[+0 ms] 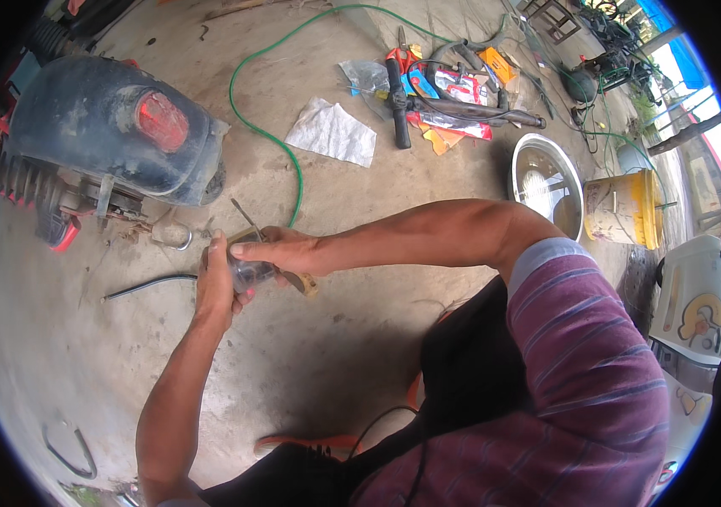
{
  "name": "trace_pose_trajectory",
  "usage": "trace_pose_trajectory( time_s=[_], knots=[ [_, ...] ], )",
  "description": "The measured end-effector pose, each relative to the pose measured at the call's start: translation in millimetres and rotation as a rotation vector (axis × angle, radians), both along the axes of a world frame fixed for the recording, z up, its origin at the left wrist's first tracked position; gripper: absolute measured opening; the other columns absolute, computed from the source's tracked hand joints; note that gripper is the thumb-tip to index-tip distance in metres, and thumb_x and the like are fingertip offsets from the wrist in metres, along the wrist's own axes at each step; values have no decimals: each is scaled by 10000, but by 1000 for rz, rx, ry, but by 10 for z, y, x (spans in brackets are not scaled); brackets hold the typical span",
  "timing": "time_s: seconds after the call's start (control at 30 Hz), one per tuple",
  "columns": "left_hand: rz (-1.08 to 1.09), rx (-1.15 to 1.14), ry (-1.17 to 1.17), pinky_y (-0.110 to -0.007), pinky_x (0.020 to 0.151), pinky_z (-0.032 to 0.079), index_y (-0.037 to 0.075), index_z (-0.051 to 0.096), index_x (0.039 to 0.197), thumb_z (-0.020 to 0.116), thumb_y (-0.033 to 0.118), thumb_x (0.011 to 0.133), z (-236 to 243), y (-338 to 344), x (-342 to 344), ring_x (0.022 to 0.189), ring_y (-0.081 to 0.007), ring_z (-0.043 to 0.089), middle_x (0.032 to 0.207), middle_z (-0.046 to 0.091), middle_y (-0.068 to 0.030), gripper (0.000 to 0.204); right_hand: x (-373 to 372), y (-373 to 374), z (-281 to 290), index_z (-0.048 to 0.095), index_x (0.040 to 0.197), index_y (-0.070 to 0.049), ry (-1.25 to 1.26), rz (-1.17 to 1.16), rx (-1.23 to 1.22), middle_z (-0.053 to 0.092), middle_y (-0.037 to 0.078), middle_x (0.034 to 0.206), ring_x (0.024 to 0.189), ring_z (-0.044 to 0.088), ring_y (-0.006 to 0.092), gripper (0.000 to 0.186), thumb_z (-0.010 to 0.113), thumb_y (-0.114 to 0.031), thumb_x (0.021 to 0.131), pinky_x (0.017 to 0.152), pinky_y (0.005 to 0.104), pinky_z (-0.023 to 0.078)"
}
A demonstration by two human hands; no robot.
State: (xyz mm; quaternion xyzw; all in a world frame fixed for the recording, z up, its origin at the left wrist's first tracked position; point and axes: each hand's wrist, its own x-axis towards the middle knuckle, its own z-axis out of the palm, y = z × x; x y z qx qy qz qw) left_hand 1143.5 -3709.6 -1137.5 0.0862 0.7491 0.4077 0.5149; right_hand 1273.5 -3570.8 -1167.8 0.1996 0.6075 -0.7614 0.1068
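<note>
Both my hands meet at the middle left of the head view, around a small dark grey, shiny part point(251, 274). My left hand point(217, 283) is closed around its left side, thumb pointing up. From the right, my right hand point(286, 252) grips the part's top and right side. A thin rod point(247, 218) sticks up past my right fingers. Below that hand juts a flat, yellowish-brown end point(305, 286). Whether the rod and this end are one tool is hidden by my fingers. The part's exact kind cannot be made out.
A black vehicle body with a red lamp point(162, 121) stands at the left. A green hose point(300, 182) curves across the concrete. Beyond lie a white cloth point(332, 132), a dark tube with a grip point(398, 106) and red-handled pliers point(403, 57). A metal basin point(516, 169) and yellow bucket point(618, 211) are right.
</note>
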Motion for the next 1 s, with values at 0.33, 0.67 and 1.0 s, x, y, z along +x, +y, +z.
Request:
trace_pose_trajectory(
  time_s=[0.33, 0.67, 1.0],
  knots=[
    [-87, -148, -149, -387, 593, 498, 108, 538, 1387, 348, 838, 950, -82, -373, -451, 642, -230, 626, 1035, 685, -134, 872, 185, 224, -29, 594, 1359, -121, -42, 121, -290, 664, 60, 1018, 653, 542, 126, 635, 554, -638, 991, 576, 286, 449],
    [-391, -198, 875, -467, 1084, 473, 92, 488, 1494, 650, 541, 954, -306, -539, -523, 1307, -389, 574, 1423, 566, -243, 721, 162, 295, -69, 661, 1227, -114, -137, 89, -509, 709, 119, 964, 640, 616, 251, 692, 416, -713, 982, 568, 393, 483],
    [-390, 495, 648, -406, 826, 578, 138, 678, 1248, 684, 92, 950, 122, -520, -179, 877, -248, 720, 1095, 683, -94, 301, 140, 322, -73, 661, 1209, -115, -154, 70, -537, 703, 111, 952, 625, 610, 244, 679, 428, -710, 981, 563, 382, 475]
  ],
)
